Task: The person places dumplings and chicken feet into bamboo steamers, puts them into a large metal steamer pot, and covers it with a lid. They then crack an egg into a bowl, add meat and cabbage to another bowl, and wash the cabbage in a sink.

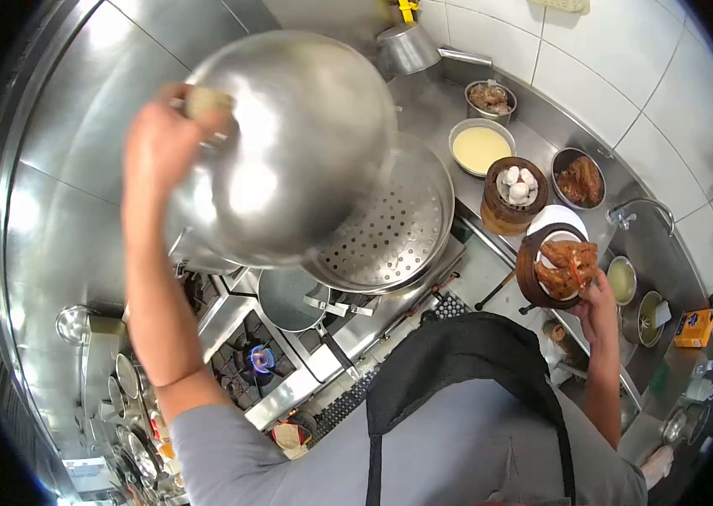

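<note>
My left hand (162,139) is closed around the knob of a large domed steel lid (306,143), blurred by motion. The lid is raised and tilted over a perforated steamer pan (394,223), hiding its far left part. My right hand (597,308) grips the side of a small round bamboo steamer (528,270). In that steamer sits a white dish of reddish-brown pieces that look like chicken feet (566,268). Just beyond it stands another bamboo steamer (504,218) with white buns (519,187) in it.
A frying pan (291,297) sits beside the perforated pan, near a lit gas burner (261,358). Along the steel counter stand a bowl of yellow liquid (481,148), a bowl of brown food (579,179) and a faucet (626,215). Ladles and pots line the left.
</note>
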`<action>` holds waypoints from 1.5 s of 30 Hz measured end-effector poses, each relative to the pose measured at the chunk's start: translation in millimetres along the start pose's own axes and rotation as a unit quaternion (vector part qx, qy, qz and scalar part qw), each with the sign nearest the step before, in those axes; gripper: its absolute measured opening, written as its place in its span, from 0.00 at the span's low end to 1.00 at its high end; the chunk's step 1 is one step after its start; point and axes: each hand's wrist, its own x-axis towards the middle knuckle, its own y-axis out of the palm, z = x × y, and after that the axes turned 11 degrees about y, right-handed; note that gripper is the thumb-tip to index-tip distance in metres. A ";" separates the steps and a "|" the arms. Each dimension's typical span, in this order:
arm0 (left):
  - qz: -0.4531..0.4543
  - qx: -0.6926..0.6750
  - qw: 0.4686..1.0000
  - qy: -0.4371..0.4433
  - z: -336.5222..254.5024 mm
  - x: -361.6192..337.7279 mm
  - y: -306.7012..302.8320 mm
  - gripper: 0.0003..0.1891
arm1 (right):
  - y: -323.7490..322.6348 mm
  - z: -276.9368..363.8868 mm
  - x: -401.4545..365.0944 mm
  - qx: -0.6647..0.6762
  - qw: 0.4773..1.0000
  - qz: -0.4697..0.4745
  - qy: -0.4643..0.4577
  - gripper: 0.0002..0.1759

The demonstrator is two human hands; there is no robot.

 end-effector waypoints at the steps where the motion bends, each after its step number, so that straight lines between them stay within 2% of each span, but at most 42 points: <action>1: -0.039 0.042 0.998 0.021 36.6 20.8 -5.7 0.31 | 5.4 -1.8 0.8 0.003 1.000 -0.002 -0.004 0.31; 2: -0.078 0.083 0.993 0.043 74.5 43.6 -11.0 0.31 | 9.0 -2.9 1.5 -0.001 1.000 0.006 -0.002 0.31; 4: -0.048 0.055 0.996 -0.049 117.7 70.9 -19.5 0.26 | 15.0 -3.1 3.1 -0.011 1.000 0.023 0.001 0.31; 6: -0.018 0.044 0.993 -0.106 188.2 98.8 -14.6 0.23 | 22.6 -5.1 2.6 -0.004 1.000 0.020 0.007 0.31; 8: -0.032 0.035 0.990 -0.133 244.8 108.6 -0.4 0.21 | 28.8 -9.3 2.0 0.007 1.000 0.015 0.013 0.31; 10: 0.010 0.055 0.984 -0.171 295.6 118.5 11.8 0.21 | 26.8 -16.2 3.5 0.011 0.999 0.022 0.022 0.30; 16: 0.007 0.080 0.968 -0.239 373.7 133.3 47.6 0.24 | 47.3 -14.9 3.5 0.016 0.999 0.003 0.036 0.31; 18: 0.014 0.232 0.965 -0.124 431.1 159.4 58.9 0.24 | 60.2 -9.8 6.1 0.005 0.999 0.000 0.042 0.32; 19: 0.011 0.308 0.949 -0.066 408.1 159.9 58.4 0.25 | 62.8 -6.5 7.4 0.000 0.999 -0.003 0.043 0.32; 20: -0.059 0.259 0.963 -0.034 383.8 150.3 70.3 0.25 | 61.7 -6.2 9.5 -0.011 0.999 0.003 0.041 0.32; 21: -0.124 0.210 0.970 0.005 301.0 124.6 72.1 0.26 | 60.0 -7.3 13.4 -0.022 0.999 0.012 0.040 0.32; 22: -0.019 0.104 0.994 -0.014 206.8 91.9 74.1 0.25 | 60.9 -6.2 18.5 -0.034 0.998 0.025 0.037 0.33; 23: 0.035 -0.080 0.992 0.090 169.8 65.7 101.3 0.21 | 64.5 -4.9 21.3 -0.034 0.998 0.025 0.044 0.33; 25: 0.192 -0.258 0.937 0.139 33.1 -15.7 129.4 0.20 | 79.9 1.4 20.6 -0.042 0.997 0.044 0.041 0.34; 26: 0.269 -0.299 0.899 0.173 7.7 -38.2 159.0 0.21 | 84.2 4.8 22.5 -0.047 0.997 0.057 0.038 0.34; 28: 0.333 -0.389 0.838 0.187 -43.7 -64.7 212.2 0.19 | 83.5 6.1 30.6 -0.087 0.992 0.087 0.036 0.35; 29: 0.341 -0.404 0.821 0.214 -55.1 -68.5 241.3 0.23 | 88.3 9.2 30.9 -0.098 0.989 0.100 0.038 0.35; 31: 0.382 -0.475 0.770 0.187 -72.3 -69.6 283.8 0.20 | 96.4 18.1 30.5 -0.132 0.983 0.116 0.047 0.36; 34: 0.513 -0.480 0.703 0.109 -84.9 -62.7 283.2 0.15 | 100.1 27.0 34.2 -0.195 0.969 0.135 0.066 0.38; 35: 0.526 -0.520 0.667 0.084 -81.5 -62.8 288.0 0.11 | 97.0 25.8 41.0 -0.215 0.963 0.146 0.071 0.38; 39: 0.508 -0.535 0.674 0.043 -63.6 -70.5 289.6 0.13 | 106.6 37.5 50.3 -0.257 0.937 0.218 0.091 0.37; 41: 0.477 -0.558 0.680 0.004 -43.4 -73.3 289.4 0.14 | 108.4 39.4 59.9 -0.202 0.941 0.240 0.130 0.35; 42: 0.449 -0.560 0.696 -0.023 -31.4 -72.8 289.6 0.15 | 107.9 40.6 63.4 -0.173 0.941 0.250 0.148 0.35; 45: 0.371 -0.554 0.739 -0.100 6.2 -65.1 293.5 0.15 | 94.5 40.3 67.1 -0.187 0.943 0.246 0.120 0.35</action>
